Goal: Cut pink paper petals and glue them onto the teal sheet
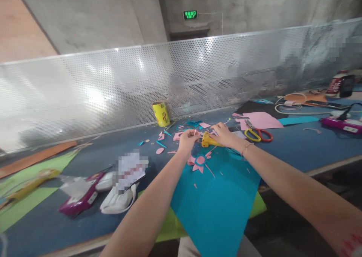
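Both my arms reach out over a large teal paper sheet [217, 196] that hangs over the table's front edge. My right hand [223, 133] is closed round a small yellow tool [206, 139], probably a glue gun, lying just past the sheet. My left hand [188, 138] is pinched on a small pink paper piece right beside the tool's tip. Pink cut petals [199, 162] lie on the teal sheet just below my hands.
Scissors with red and yellow handles [258, 135] lie right of my hands near a pink sheet [261, 119]. A yellow can [161, 113] stands against the perforated metal screen [113, 87]. White and purple objects [93, 193] and green paper [25, 196] lie at left. Cables and tools lie far right.
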{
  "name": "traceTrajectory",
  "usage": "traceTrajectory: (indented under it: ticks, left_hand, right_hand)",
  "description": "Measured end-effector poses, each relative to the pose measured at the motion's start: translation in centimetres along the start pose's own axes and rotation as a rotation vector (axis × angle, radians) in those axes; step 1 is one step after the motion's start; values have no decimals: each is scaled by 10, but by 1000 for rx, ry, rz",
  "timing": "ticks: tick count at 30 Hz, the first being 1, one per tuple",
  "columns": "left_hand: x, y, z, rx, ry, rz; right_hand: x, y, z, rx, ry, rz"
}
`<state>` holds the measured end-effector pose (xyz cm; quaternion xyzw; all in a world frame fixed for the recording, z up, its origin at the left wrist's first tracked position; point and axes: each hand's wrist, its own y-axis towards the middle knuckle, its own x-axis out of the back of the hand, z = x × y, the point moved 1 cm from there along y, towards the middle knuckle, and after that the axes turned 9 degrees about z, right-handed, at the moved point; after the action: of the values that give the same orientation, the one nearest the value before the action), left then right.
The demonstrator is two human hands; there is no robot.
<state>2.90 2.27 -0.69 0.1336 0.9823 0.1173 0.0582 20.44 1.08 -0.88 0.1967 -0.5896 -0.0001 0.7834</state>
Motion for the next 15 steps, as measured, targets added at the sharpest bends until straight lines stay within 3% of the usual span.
traceTrajectory:
  ticks: [3,9,15]
  left_hand:
    - [1,1,1,-14,4,-27]
    - [9,3,4,-6,72,-151]
    - [14,6,7,-83,166,-154]
  right_hand:
    - [-1,-3,8,91,10,33]
    - [-7,-9,14,38,-121,208]
    - [-10,-9,22,30,-227,171]
